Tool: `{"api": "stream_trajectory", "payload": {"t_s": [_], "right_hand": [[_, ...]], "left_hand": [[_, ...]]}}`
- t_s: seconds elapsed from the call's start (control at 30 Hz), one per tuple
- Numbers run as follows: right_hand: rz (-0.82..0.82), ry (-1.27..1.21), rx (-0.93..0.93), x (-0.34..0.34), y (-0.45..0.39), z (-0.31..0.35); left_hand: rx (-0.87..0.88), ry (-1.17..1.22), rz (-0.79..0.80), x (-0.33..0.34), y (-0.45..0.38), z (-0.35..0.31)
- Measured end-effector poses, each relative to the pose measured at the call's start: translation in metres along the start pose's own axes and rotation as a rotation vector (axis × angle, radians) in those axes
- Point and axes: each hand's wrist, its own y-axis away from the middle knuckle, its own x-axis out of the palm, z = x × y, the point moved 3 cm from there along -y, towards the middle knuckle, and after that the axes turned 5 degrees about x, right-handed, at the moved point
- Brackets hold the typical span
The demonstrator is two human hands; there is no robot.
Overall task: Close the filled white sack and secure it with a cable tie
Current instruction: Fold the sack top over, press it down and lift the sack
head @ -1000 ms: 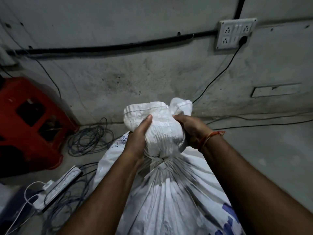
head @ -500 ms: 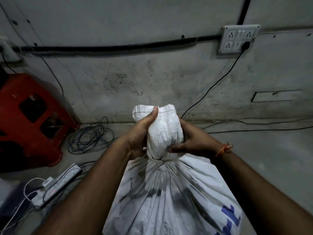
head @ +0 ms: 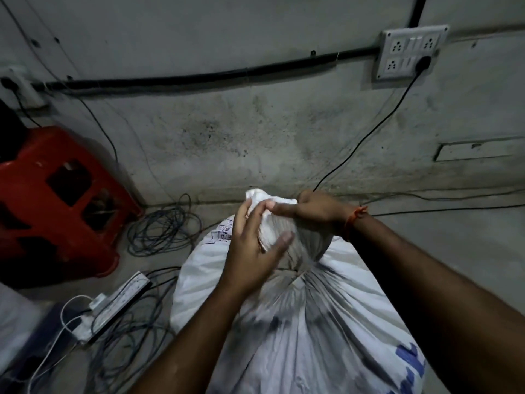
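The sack [head: 298, 322] looks soft, crinkly and heavy, so its bunched neck is the place to grip: right hand [head: 315, 211] clenches it, left hand [head: 252, 248] half-open against it.

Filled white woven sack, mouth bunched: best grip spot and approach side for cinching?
Grip the white woven sack at its narrow waist, below the bunched top, where pleats converge above the bulging body. Come from either side, wrapping around it, as the left hand and right hand flank it.
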Motion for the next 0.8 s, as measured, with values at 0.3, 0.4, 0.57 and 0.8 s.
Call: {"api": "stream_trajectory", "payload": {"t_s": [0.3,0.4,0.57,0.8], "right_hand": [[-0.098,0.100,0.039,-0.004,-0.023,-0.016],[-0.315,0.276,-0.191,-0.002,-0.002,-0.016],[-0.119,0.160,-0.212,0.039,0.008,-0.040],[-0.084,0.028,0.036,0.071,-0.033,-0.058]], "left_hand": [[-0.463,0.404,0.174,0.016,-0.032,0.041],[-0.559,0.369,0.213,0.017,-0.049,0.042],[-0.953,0.413,0.435,0.036,-0.053,0.049],[-0.628,-0.458,0.344,0.023,-0.039,0.052]]}}
